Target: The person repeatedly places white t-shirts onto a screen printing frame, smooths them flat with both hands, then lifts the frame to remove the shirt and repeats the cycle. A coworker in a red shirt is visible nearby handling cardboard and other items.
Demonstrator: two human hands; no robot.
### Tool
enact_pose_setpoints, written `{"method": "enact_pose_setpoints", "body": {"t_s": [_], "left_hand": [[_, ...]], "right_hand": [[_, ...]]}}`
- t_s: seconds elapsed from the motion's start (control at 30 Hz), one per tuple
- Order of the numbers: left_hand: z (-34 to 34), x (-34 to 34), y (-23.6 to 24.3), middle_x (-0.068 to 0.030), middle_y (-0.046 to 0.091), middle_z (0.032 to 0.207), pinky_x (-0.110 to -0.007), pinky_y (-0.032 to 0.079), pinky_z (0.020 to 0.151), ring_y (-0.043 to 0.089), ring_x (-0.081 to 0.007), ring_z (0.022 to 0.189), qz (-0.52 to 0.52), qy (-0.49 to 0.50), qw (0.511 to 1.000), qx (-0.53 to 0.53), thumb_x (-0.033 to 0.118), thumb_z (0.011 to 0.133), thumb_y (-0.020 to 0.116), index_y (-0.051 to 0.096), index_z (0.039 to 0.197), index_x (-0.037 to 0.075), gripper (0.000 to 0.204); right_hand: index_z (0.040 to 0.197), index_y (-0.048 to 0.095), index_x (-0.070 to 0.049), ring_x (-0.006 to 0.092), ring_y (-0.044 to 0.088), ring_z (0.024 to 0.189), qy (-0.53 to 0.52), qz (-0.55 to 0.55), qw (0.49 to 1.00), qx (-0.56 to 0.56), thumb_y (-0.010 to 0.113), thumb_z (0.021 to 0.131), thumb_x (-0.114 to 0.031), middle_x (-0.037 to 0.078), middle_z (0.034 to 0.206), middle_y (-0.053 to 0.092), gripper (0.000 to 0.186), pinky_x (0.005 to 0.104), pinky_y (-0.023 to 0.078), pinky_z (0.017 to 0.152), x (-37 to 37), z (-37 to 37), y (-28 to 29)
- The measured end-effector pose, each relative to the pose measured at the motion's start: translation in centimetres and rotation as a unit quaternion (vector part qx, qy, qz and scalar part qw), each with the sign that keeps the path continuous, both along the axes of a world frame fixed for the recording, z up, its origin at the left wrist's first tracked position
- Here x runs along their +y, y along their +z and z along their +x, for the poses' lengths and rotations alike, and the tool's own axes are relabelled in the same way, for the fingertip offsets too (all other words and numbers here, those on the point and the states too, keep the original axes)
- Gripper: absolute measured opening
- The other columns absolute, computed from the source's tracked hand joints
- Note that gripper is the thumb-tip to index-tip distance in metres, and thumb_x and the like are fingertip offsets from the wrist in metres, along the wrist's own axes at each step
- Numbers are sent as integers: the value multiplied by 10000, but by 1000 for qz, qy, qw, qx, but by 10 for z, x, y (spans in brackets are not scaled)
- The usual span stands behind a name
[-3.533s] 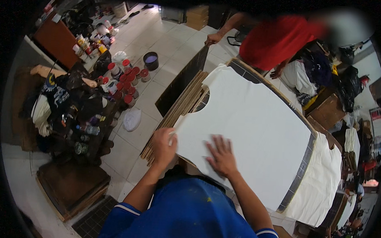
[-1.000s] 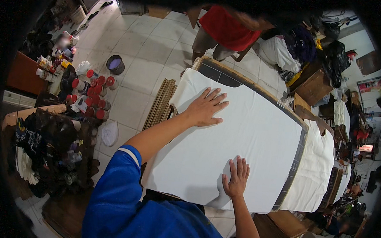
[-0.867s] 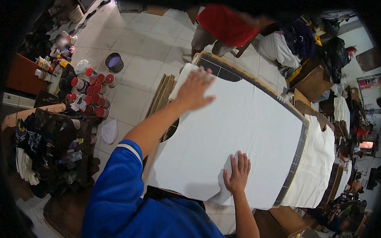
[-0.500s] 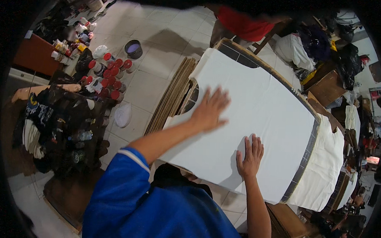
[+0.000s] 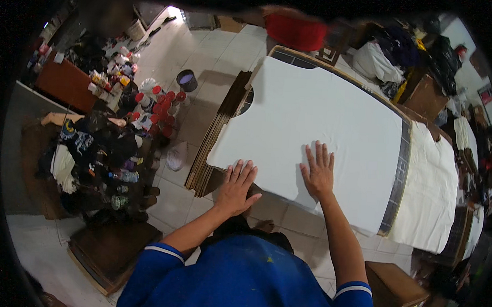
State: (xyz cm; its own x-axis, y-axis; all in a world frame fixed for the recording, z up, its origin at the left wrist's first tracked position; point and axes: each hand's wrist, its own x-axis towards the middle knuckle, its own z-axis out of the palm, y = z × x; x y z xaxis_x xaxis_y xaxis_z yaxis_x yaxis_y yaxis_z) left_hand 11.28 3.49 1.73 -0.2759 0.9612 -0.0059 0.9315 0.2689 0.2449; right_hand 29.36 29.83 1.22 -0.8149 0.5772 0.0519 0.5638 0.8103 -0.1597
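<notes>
A white cloth panel (image 5: 351,125), cut like a shirt body with curved notches, lies spread over a dark board with a light grid (image 5: 401,171). My right hand (image 5: 318,176) rests flat on the cloth toward its near side, fingers stretched out. At the cloth's near left edge is my left hand (image 5: 236,190), open, its fingertips at or just over the border. Whether those fingertips press on the cloth cannot be told. Neither hand holds anything. Faint wrinkles show in the cloth beyond my right hand.
A stack of thin boards (image 5: 220,136) sticks out at the panel's left. Another cream cloth (image 5: 428,189) lies to the right. On the floor stand red-lidded jars (image 5: 163,109) and a dark bucket (image 5: 187,80). A person in red (image 5: 295,32) is beyond the far end.
My left hand has drawn back from the middle of the cloth to its near edge. My right hand stays flat on the cloth, now slightly farther in. The whole view has shifted.
</notes>
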Motion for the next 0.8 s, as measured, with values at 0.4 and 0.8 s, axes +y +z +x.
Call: {"method": "enact_pose_setpoints", "body": {"t_s": [0.4,0.8], "left_hand": [[36,-85,-61,-273,400,1618,-530,439,1119,501,-439,1403,-43,39,972,-228,356,1019,644,525,1494,7,602],[-41,-27,-186,-303,620,1400,-462,447,1132,590,-442,1317,-450,7,877,-168,647,954,573,589,1425,-53,844]], "right_hand": [[1642,334,-241,380,244,1576,57,-80,995,1,640,984,-512,157,1727,223,775,603,170,1282,-173,168,-54],[1152,746,25,356,739,957,-575,-405,699,130,663,934,-376,246,1043,764,465,443,567,859,-261,431,-245]]}}
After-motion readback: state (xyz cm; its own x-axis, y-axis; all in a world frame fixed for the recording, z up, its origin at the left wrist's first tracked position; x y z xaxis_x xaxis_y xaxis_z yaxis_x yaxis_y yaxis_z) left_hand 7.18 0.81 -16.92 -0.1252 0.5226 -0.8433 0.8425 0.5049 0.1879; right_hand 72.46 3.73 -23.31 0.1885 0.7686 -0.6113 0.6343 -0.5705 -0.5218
